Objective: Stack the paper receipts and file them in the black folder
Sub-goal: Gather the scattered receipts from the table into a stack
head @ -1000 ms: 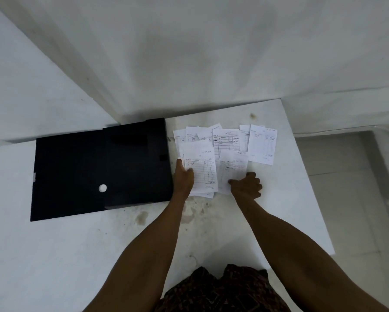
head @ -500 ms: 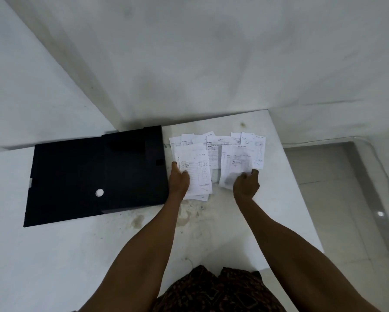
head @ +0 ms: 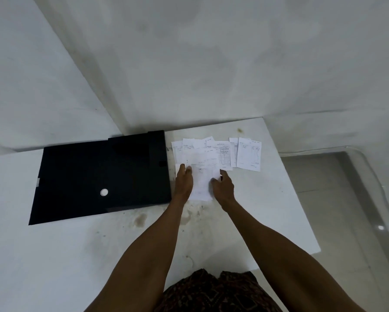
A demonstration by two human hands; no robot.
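Observation:
A small stack of white receipts [head: 202, 183] lies on the white table [head: 76, 255], just right of the black folder [head: 103, 174]. My left hand [head: 184, 180] holds the stack's left edge, thumb on top. My right hand [head: 222, 184] grips its right edge with curled fingers. Several more printed receipts [head: 248, 156] lie fanned out behind the stack, overlapping one another. The folder lies flat and closed, with a white round spot on its cover.
The table stands in a corner of white walls [head: 211, 64]. Its right edge [head: 299, 199] drops off to a tiled floor [head: 337, 199]. Brownish stains [head: 140, 219] mark the table in front of the folder.
My right hand has carried a receipt leftward onto the pile under my left hand. Both hands now hold the same stack, with fewer loose receipts on the right.

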